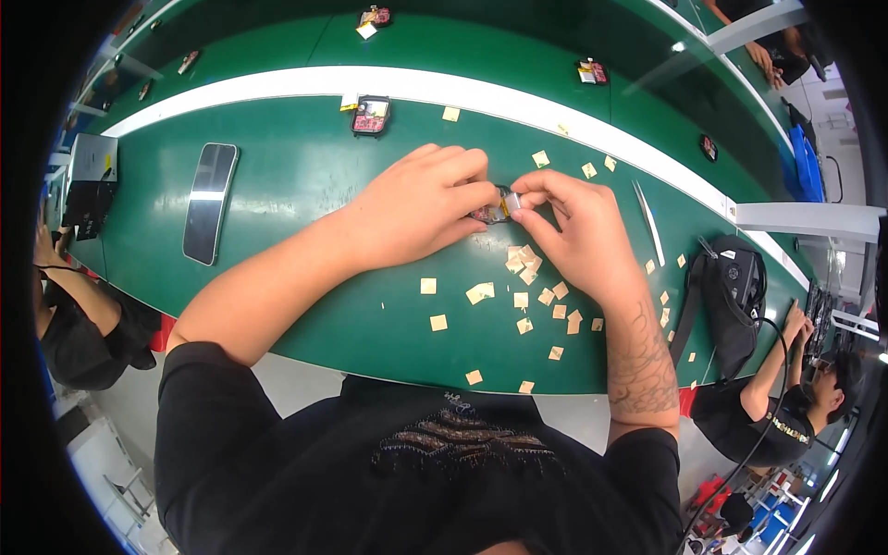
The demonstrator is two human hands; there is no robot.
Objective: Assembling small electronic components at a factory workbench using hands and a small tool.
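Note:
Over the middle of the green bench, my left hand (427, 199) is closed around a small black-framed device (482, 214) with a red circuit board inside, partly hidden by the fingers. My right hand (581, 227) meets it from the other side. Its thumb and forefinger pinch a small flat silver piece with a yellow part (513, 205), which looks like a battery pack, at the device's right edge. Whether that piece is seated in the frame or only touching it, I cannot tell. Several cream paper squares (524, 259) lie scattered just below the hands.
A similar open device (372, 117) sits by the white rail (277, 81); more lie beyond it on the green belt. To the left is a phone (211, 203). Tweezers (649, 222) and a black bag (729, 305) lie on the right. Other people sit at both sides.

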